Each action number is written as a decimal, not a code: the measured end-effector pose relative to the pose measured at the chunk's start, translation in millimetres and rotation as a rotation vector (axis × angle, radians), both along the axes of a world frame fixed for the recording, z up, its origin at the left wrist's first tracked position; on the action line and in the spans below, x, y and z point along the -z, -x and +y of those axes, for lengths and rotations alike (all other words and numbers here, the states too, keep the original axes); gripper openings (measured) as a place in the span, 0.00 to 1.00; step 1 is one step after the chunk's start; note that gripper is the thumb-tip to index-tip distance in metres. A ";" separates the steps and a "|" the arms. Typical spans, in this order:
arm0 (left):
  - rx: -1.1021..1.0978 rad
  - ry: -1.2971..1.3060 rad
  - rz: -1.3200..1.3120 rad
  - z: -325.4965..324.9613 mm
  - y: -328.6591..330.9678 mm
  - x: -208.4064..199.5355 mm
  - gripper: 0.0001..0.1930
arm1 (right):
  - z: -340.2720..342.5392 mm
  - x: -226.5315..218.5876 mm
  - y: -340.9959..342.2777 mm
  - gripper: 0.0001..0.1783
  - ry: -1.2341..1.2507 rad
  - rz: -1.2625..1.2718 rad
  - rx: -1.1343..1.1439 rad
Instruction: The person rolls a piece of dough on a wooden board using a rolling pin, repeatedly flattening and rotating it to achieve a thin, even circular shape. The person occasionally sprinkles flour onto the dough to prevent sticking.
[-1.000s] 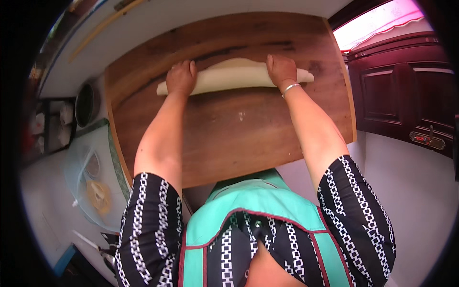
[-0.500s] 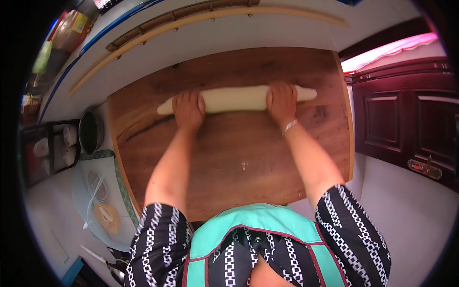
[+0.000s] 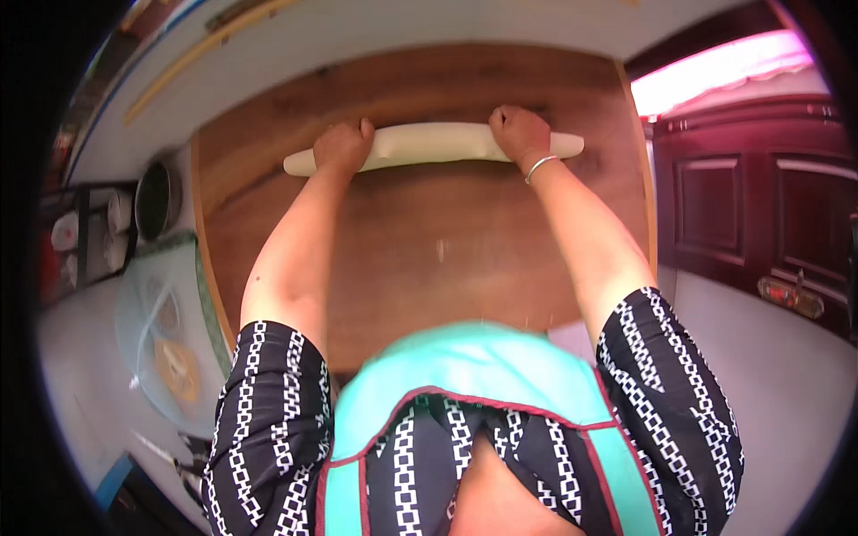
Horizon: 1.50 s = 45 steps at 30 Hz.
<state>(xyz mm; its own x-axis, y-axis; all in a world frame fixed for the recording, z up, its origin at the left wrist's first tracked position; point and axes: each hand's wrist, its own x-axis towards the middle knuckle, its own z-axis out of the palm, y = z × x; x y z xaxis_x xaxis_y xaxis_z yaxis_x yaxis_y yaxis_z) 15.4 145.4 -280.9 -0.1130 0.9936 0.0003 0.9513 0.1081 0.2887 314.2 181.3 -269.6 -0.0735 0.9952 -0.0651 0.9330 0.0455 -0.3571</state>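
Observation:
A long, pale roll of dough [image 3: 429,143] with tapered ends lies across the far part of a brown wooden board [image 3: 429,286]. My left hand [image 3: 343,146] is closed over it toward its left end, and my right hand [image 3: 521,136] grips it toward the right end. The thick middle shows between my two fists, with a small dent near the left one. Both tips of the roll stick out past my hands. A light bracelet [image 3: 541,168] circles my right wrist. My palms and the underside of the roll are hidden.
At left stand a dark round pot [image 3: 159,198] and a black rack [image 3: 94,234] with pale dishes. A clear bag [image 3: 170,357] with something yellowish lies below them. Dark red cabinet doors [image 3: 715,201] stand at right. A wooden strip [image 3: 210,42] runs along the back wall.
My wrists have turned, so my hands now show as fists rolled back over the dough. The whole view has shifted, placing the board higher in the picture. My grip remains on the roll.

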 end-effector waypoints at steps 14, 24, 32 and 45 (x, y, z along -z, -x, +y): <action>0.116 -0.094 0.080 -259.2 -43.4 12.4 0.11 | -256.2 47.8 -46.1 0.11 -0.022 0.284 0.064; 0.276 -0.142 0.120 -193.6 -83.0 -2.5 0.10 | -221.4 11.5 31.6 0.09 -0.251 -0.176 -0.163; 0.242 -0.574 0.157 -194.2 -36.9 16.2 0.14 | -230.3 39.5 -12.7 0.27 -0.544 -0.109 0.021; 0.217 -0.406 0.109 -50.5 -12.9 23.3 0.09 | -81.3 26.1 -26.6 0.08 -0.489 -0.086 -0.059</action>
